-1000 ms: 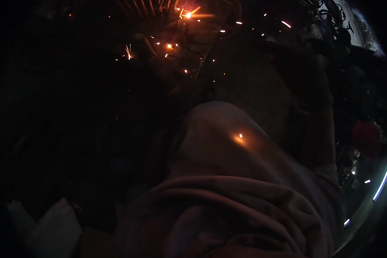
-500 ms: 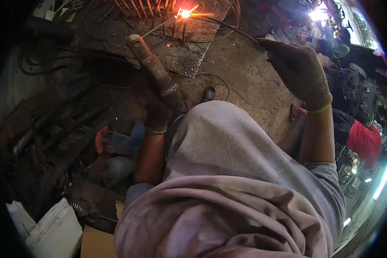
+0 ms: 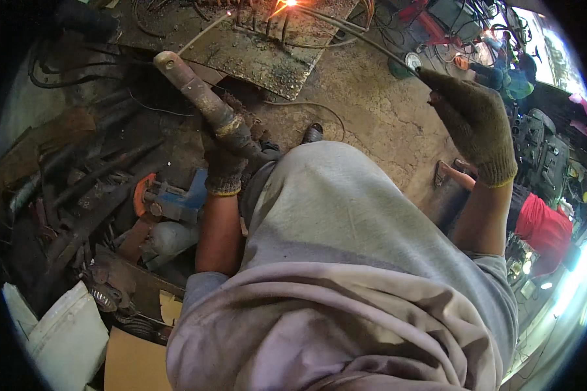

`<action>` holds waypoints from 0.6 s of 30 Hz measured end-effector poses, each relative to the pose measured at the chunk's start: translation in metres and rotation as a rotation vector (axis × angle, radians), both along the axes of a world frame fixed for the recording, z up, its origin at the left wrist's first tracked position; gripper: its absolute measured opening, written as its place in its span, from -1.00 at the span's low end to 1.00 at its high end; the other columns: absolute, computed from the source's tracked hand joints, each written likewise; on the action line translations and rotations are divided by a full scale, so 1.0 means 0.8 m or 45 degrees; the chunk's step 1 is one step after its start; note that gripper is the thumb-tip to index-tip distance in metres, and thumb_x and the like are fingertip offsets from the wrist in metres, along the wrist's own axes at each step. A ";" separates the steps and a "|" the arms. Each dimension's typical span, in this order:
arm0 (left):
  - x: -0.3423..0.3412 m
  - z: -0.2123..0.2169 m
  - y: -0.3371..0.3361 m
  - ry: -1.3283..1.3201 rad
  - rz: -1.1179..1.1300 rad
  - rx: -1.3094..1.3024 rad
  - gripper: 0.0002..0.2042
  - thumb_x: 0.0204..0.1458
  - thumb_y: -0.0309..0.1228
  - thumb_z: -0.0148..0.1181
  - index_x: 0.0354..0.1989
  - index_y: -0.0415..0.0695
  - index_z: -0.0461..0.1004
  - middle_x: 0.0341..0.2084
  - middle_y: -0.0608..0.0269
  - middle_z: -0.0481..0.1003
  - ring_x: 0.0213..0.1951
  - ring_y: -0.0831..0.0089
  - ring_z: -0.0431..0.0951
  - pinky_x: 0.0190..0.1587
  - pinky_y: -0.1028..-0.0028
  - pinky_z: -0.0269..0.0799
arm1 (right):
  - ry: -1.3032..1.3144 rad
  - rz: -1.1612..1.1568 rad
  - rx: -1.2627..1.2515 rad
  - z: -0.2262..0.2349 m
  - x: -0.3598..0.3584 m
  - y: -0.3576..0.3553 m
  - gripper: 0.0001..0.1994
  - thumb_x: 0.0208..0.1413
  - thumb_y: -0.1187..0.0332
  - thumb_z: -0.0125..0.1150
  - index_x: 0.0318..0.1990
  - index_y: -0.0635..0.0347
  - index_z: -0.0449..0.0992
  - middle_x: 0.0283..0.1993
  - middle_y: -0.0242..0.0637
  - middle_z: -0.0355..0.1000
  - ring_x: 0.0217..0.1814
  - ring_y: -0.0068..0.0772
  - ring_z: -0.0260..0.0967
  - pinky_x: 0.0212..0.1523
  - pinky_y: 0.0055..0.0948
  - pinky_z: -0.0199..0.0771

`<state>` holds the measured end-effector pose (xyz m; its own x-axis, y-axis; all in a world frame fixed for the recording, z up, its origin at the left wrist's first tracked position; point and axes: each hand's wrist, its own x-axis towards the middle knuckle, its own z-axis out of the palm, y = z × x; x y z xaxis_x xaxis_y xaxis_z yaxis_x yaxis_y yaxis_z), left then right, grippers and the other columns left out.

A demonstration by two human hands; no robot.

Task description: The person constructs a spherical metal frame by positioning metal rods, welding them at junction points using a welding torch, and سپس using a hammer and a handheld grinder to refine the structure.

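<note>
My left hand (image 3: 225,171), in a knitted work glove, is wrapped round a worn welding electrode holder (image 3: 195,96). From its head a thin electrode (image 3: 203,34) points up and right, its tip glowing faintly, apart from the bright orange hot spot (image 3: 289,3) at the top edge. My right hand (image 3: 474,124), gloved too, is closed on a long thin metal rod (image 3: 378,44), which runs up left to that hot spot. Several upright metal rods (image 3: 269,25) stand by it on a rough metal plate (image 3: 270,75). The work runs out of view at the top.
A blue and orange tool (image 3: 169,199) and a pile of dark scrap metal (image 3: 78,202) lie left of my legs. White boards (image 3: 68,335) stand lower left. A person in a red garment (image 3: 544,225) is at the right; another person in green (image 3: 518,85) is beyond. Cables cross the floor.
The electrode has drawn left, away from the hot spot, and the glow there is smaller. My right hand has shifted right and slightly down. The bright light at upper right has dimmed.
</note>
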<state>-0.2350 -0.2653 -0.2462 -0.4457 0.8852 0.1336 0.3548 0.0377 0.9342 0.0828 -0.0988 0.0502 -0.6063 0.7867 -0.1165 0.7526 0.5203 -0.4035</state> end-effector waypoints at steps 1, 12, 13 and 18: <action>0.000 0.000 0.002 -0.091 -0.010 -0.009 -0.60 0.23 -0.28 0.21 0.17 -0.18 0.38 -0.05 0.11 0.51 -0.09 0.17 0.56 0.02 0.23 0.51 | -0.008 -0.023 -0.047 -0.001 0.004 -0.003 -0.67 0.20 0.37 0.23 0.12 0.10 0.62 -0.18 -0.12 0.65 -0.23 -0.32 0.65 -0.13 -0.41 0.61; 0.010 0.016 -0.003 -1.457 -0.281 0.124 -0.76 0.20 -0.31 0.18 -0.03 -0.15 0.53 -0.21 0.20 0.58 -0.21 0.25 0.59 -0.05 0.19 0.51 | 0.349 0.006 -0.547 -0.138 -0.072 -0.043 -0.68 0.26 0.35 0.22 0.13 0.17 0.59 -0.10 -0.04 0.64 -0.14 -0.36 0.61 -0.08 -0.39 0.57; 0.013 0.032 0.004 -1.835 -0.275 0.192 -0.78 0.19 -0.32 0.20 -0.08 -0.15 0.55 -0.23 0.21 0.57 -0.22 0.25 0.58 -0.06 0.19 0.50 | 0.359 0.061 -0.548 -0.149 -0.085 -0.045 -0.68 0.26 0.31 0.22 0.13 0.18 0.59 -0.12 -0.02 0.63 -0.14 -0.30 0.62 -0.07 -0.34 0.57; 0.040 0.084 0.018 -1.202 -0.100 0.226 -0.84 0.23 -0.32 0.16 -0.09 -0.05 0.52 -0.31 0.27 0.52 -0.26 0.28 0.55 -0.08 0.08 0.51 | 0.251 0.271 -0.374 -0.175 -0.108 -0.033 -0.69 0.25 0.21 0.22 0.08 0.05 0.63 -0.05 -0.06 0.62 -0.07 -0.24 0.61 -0.03 -0.26 0.59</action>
<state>-0.2031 -0.2509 -0.1790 -0.3781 0.9186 -0.1151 -0.5506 -0.1232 0.8256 -0.0034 -0.1252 -0.0900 -0.7852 0.5916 -0.1828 0.5340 0.4976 -0.6835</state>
